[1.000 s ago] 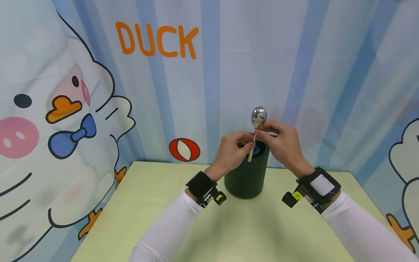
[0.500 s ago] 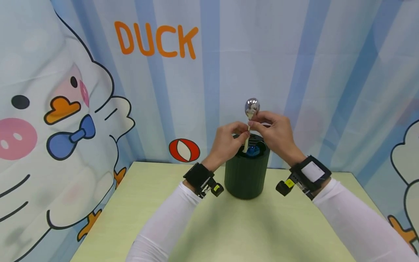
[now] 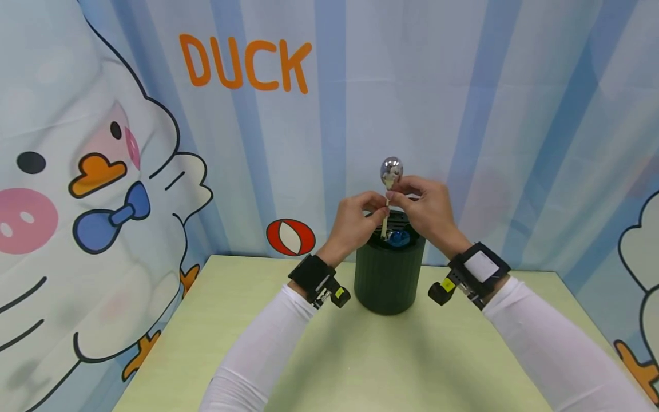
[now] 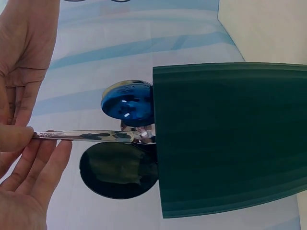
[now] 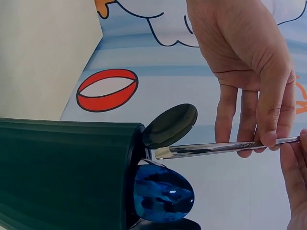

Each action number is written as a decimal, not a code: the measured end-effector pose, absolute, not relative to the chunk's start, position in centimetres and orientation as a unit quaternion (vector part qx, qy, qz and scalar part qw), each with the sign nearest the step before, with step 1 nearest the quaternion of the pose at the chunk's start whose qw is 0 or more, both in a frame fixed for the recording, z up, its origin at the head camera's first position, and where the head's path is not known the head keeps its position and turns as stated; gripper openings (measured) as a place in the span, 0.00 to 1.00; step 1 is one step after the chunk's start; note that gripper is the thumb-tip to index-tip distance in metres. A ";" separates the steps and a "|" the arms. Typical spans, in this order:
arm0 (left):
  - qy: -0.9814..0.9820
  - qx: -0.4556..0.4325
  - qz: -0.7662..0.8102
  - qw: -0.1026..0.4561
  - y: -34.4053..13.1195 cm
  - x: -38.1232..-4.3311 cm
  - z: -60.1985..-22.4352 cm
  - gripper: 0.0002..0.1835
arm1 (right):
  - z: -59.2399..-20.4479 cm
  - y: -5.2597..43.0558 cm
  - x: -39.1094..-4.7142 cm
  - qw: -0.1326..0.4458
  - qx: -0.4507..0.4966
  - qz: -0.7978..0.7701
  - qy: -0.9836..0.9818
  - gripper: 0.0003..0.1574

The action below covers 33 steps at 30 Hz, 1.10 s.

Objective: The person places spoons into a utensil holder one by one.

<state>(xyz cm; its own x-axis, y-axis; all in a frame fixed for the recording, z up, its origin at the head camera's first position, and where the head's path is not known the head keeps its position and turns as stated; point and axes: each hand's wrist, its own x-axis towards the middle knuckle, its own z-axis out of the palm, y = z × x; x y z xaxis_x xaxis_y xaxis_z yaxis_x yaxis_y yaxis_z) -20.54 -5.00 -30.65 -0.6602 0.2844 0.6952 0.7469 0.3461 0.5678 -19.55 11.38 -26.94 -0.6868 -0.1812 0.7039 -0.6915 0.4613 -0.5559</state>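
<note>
Both hands hold a shiny metal spoon (image 3: 391, 170) upright, its bowl at the top. My left hand (image 3: 354, 222) pinches the handle lower down, while my right hand (image 3: 428, 210) grips it just beneath the bowl. The pale end of the handle (image 4: 86, 136) points down at the mouth of a dark green ribbed holder (image 3: 388, 280); whether it is inside the rim I cannot tell. Out of that mouth rise a blue glossy spoon bowl (image 5: 165, 192) and a dark oval spoon bowl (image 4: 119, 170). Their handles are hidden in the holder.
The holder stands near the back of a pale yellow table (image 3: 247, 320). Behind it hangs a blue-striped cloth backdrop (image 3: 396, 86) with duck drawings and a red ball print (image 3: 290, 237).
Both hands and the spoon have shifted left and slightly up. The handle's end, earlier in front of the holder's side, is now at its mouth, close to the blue bowl.
</note>
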 end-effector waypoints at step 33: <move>-0.851 -0.312 -0.386 0.171 -5.5 -21.6 -33.8 0.04 | -31.3 12.0 -20.8 0.210 0.256 0.408 -0.851 0.04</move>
